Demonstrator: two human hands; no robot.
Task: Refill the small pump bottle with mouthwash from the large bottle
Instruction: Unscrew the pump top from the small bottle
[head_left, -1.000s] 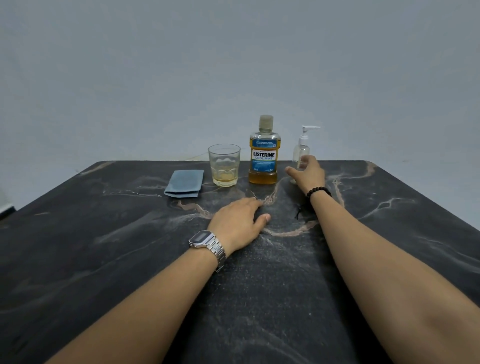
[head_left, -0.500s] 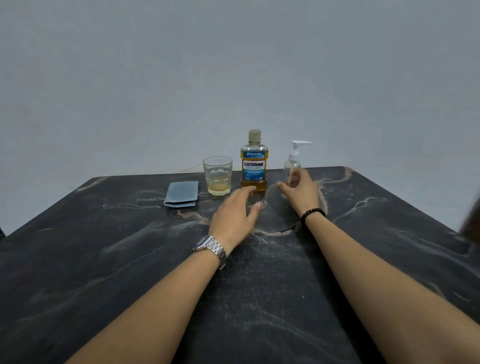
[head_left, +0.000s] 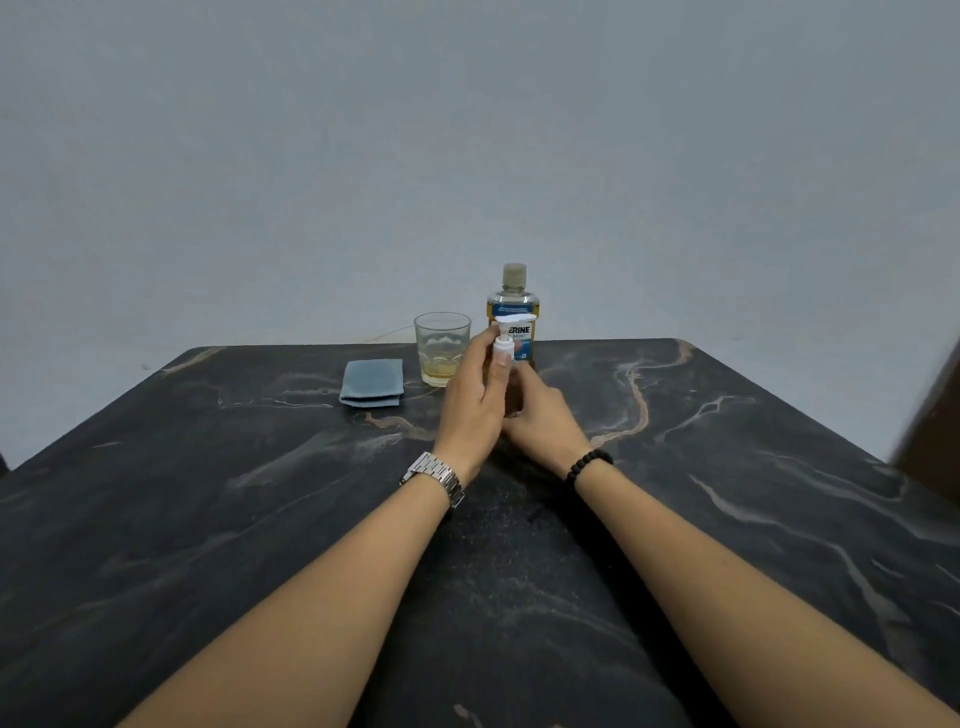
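The small clear pump bottle (head_left: 504, 347) with a white pump head stands in the middle of the dark marble table (head_left: 208, 493), in front of the large bottle. My right hand (head_left: 540, 415) wraps its body from the right. My left hand (head_left: 475, 400) has its fingers pinched on the white collar just under the pump head. The large mouthwash bottle (head_left: 514, 293), amber liquid, blue label, beige cap on, stands upright right behind them, its lower half hidden by the pump and my hands.
A drinking glass (head_left: 442, 347) with a little yellowish liquid stands left of the large bottle. A folded grey-blue cloth (head_left: 372, 383) lies further left. A brown object (head_left: 930, 431) juts in at the right edge.
My right hand has brought the pump bottle from the right of the large bottle to the table's middle. My left hand has lifted off the table and taken hold of the pump collar.
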